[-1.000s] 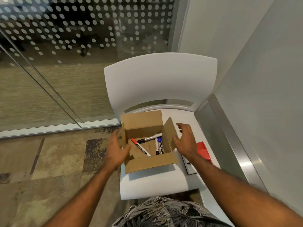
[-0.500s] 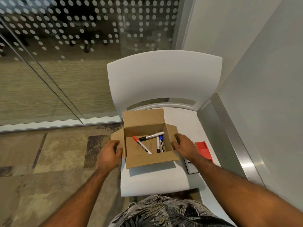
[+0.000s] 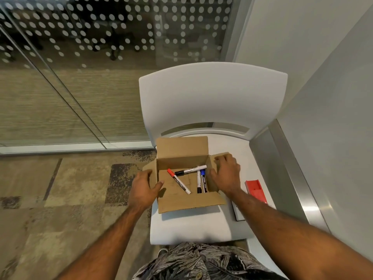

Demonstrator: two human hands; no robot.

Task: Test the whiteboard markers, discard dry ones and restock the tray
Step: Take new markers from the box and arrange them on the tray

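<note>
Early stage. Left grip (image 3: pixel 144 188) and right grip (image 3: pixel 226 174) each clasped a side flap of the cardboard box (image 3: pixel 181 150) on the chair (image 3: pixel 191 227). Four markers (image 3: pixel 179 181) lay inside, apparently untested. Testing, discarding and restocking all looked undone.

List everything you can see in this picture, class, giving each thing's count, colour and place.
cardboard box: one, brown, flaps open, on the chair seat
red-capped marker: one, white barrel, in the box, left
black-capped markers: two, white barrels, in the box
blue-capped marker: one, dark barrel, in the box, right
chair: one, white, beside the wall
red block: one, red, right of the box
glass wall: one, white dots, behind the chair
carpet: patchy brown, floor
left hand: one, grip on the box's left flap
right hand: one, grip on the box's right flap
</note>
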